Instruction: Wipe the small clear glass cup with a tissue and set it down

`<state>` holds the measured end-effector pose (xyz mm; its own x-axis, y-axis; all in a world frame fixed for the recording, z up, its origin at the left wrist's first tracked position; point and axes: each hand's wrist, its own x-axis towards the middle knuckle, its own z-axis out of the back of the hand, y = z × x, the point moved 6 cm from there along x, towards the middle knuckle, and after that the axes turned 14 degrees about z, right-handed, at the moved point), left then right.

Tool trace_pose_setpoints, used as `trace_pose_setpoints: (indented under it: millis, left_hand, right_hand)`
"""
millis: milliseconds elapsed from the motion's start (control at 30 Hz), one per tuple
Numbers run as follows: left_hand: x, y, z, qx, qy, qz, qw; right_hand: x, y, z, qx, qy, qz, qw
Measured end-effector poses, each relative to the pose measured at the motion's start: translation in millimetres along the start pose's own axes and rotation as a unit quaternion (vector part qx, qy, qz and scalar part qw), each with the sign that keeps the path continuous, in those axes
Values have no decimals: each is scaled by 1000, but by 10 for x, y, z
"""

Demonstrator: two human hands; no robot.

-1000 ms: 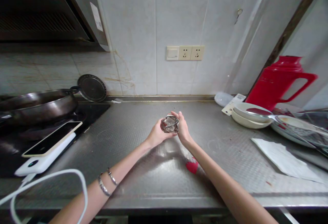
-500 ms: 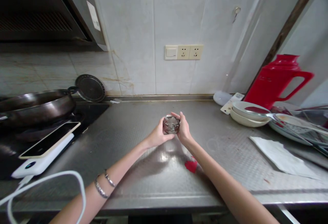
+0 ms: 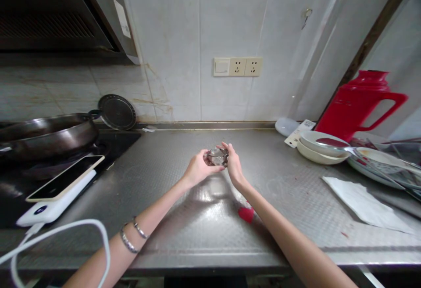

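Above the metal counter, both hands are wrapped around a small see-through faceted glass vessel; whether it is a cup or an ashtray I cannot tell. My left hand grips its left side, thumb along the near edge. On the other side, my right hand is pressed to it, fingers curving round the back. The vessel is tilted, and parts of its sides are hidden by the fingers. A small red piece lies on the counter beside my right forearm.
At left are a pan, a round dark lid, a phone on a white power bank and a white cable. At right stand a red thermos, bowls, a plate and a paper napkin.
The glass vessel has been turned and tipped between my hands, and has shifted slightly left. My left hand now covers more of its near side. The view has shifted a little.
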<state>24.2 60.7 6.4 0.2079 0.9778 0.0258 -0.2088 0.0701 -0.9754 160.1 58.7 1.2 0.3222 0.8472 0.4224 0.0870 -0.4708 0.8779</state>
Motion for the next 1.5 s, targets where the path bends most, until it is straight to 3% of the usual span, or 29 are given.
trace_pose_setpoints:
  millis: [67,167,267,467,567,800,933,1067,1233,1500]
  left_hand:
    - [8,24,38,42,-41,-3,998]
    - [3,24,13,45,-39,-7,998]
    - [-23,6,-70,2,9,-9,1000]
    - [-100,0,-238,-89,164,5,982]
    - [-103,-36,-240,-120,188,-4,975]
    - [-32,-53,-155,-113,100,-12,989]
    - [29,50,-35,-46,-18,-26,998]
    - [15,40,53,69,-114,-63,989]
    - [-24,-62,129,141,-164,-79,973]
    - [36,-20,222,130,-184,-95,970]
  right_hand:
    - [-18,0,-16,-10,1,5,1000]
    - [-40,-17,-54,0,11,-1,1000]
    - [-47,-39,-74,22,19,-15,999]
    - [-13,-156,2,88,4,-71,994]
    - [22,-188,42,98,0,-72,993]
    - [26,-148,19,64,-7,-56,996]
    - [-18,-59,-28,-1,14,-17,1000]
    - [-45,5,-51,-38,33,17,999]
    - [-39,4,-56,-39,56,17,998]
    - [3,-87,52,2,10,-32,999]
